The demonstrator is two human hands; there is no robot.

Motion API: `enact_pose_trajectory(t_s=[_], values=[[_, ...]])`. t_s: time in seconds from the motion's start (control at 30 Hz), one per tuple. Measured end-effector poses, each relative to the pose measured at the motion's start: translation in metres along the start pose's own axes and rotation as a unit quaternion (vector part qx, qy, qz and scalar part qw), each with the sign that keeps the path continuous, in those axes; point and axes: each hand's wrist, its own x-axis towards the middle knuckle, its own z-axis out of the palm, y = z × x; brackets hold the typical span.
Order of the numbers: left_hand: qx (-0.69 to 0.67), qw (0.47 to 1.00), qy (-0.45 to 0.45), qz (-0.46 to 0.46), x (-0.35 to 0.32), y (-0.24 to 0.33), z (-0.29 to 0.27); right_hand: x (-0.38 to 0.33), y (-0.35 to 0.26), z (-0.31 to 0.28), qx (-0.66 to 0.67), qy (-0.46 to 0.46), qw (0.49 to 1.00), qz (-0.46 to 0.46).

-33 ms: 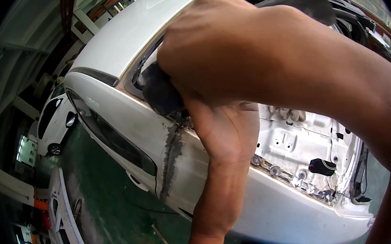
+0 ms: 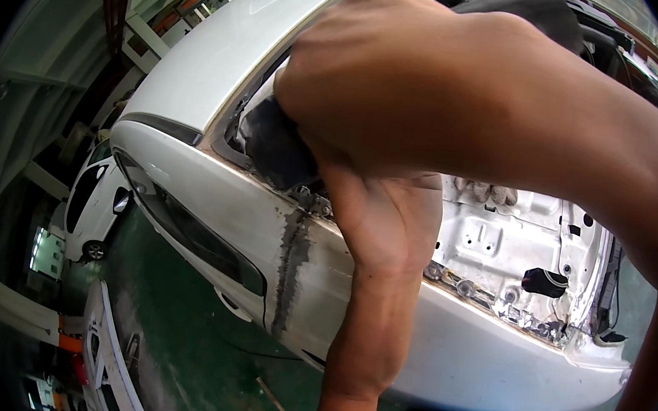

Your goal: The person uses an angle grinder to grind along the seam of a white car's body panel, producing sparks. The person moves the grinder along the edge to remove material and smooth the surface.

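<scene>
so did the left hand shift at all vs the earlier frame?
No. The left hand sits at the same spot beside the dark scrape on the white bumper, fingers tucked into the lamp opening, as before.

2 hands (image 2: 393,213), 2 white cars (image 2: 222,72).

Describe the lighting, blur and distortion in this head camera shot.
Head view: even daylight, no harsh glare; fisheye bends the white car bumper and blacks out the corners; the right forearm looms oversized and soft, very close to the lens; the left hand looks sharper.
</scene>
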Motion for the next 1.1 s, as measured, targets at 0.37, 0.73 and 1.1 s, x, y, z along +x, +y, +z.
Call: enact_pose_trajectory(t_s=[0.37, 0.73, 1.1], values=[[0.117, 0.992, -0.036, 0.021, -0.005, -0.002, 0.007, -0.007, -0.003, 0.015, -0.009, 0.046, 0.999, -0.008], [0.102, 0.991, -0.070, 0.044, 0.000, 0.001, -0.009, 0.011, -0.004, -0.006, 0.064, -0.078, 0.994, -0.033], [0.221, 0.964, -0.107, -0.104, -0.017, -0.014, 0.000, -0.040, 0.024, 0.029, 0.145, 0.011, 0.988, 0.058]])
